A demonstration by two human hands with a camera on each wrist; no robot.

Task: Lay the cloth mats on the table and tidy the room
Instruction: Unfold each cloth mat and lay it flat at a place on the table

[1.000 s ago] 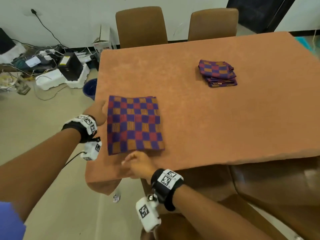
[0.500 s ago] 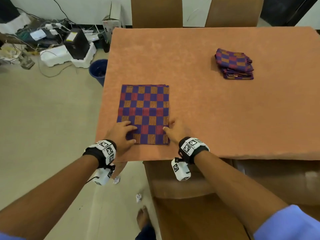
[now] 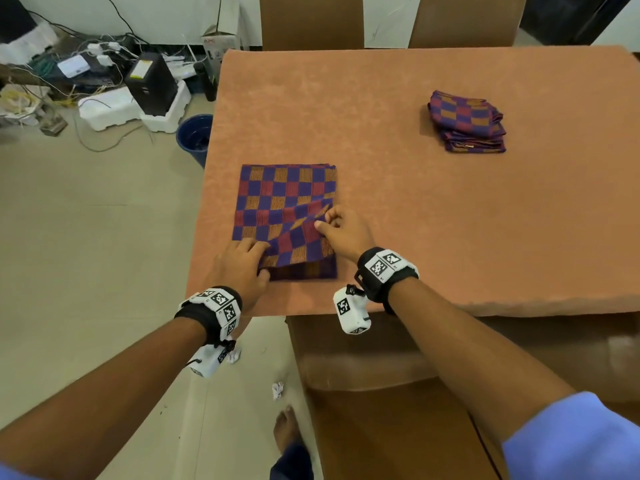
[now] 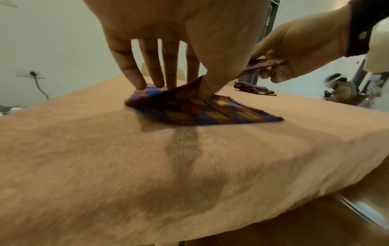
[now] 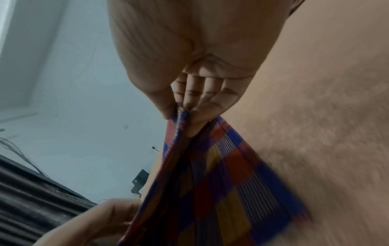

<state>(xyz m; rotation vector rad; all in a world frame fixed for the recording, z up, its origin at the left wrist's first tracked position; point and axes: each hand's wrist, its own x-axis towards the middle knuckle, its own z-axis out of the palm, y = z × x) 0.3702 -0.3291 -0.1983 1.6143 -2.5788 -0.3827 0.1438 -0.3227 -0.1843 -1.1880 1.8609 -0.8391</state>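
A purple, red and orange checkered cloth mat (image 3: 277,202) lies folded near the left end of the orange-covered table (image 3: 450,237). My left hand (image 3: 242,268) pinches the near-left corner of its top layer, thumb beneath and fingers on top (image 4: 151,78). My right hand (image 3: 341,230) pinches the right edge of that same layer and holds it raised off the lower layers (image 5: 221,174). In the right wrist view the thumb and fingers (image 5: 166,106) close on the cloth edge. A stack of folded matching mats (image 3: 465,123) sits at the far right of the table.
Two brown chairs (image 3: 311,19) stand at the table's far side, and another chair (image 3: 381,368) is tucked in at the near side. A blue bucket (image 3: 194,136) stands by the left edge. Crumpled paper (image 3: 277,389) lies on the floor; cables and boxes (image 3: 104,81) clutter the far left.
Half a second ago both hands lay on the mat's near edge. Now each pinches the top layer, and its near-right part is lifted and creased.
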